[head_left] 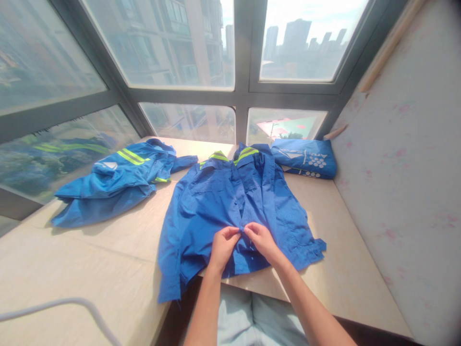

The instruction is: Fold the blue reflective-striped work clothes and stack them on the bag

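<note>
Two hands, our left hand (224, 246) and right hand (262, 244), pinch the front edges (236, 207) of a blue jacket (207, 206) lying on a pale table (115, 269); a slack pinch, we judge, could let the edges slip out of line.

Dial centre: the shirt (203, 206), lying on the surface (97, 269), collar (248, 153) at 12 o'clock, hem (248, 269) at 6, near the front edge. Window (243, 86): 12 o'clock, behind the surface. Second shirt (118, 180): on the surface, 10 o'clock. Bundle (304, 158): on the surface, 2 o'clock, just beside the wall (410, 158). Wall: 3 o'clock. Cable (77, 301): 8 o'clock.
</note>
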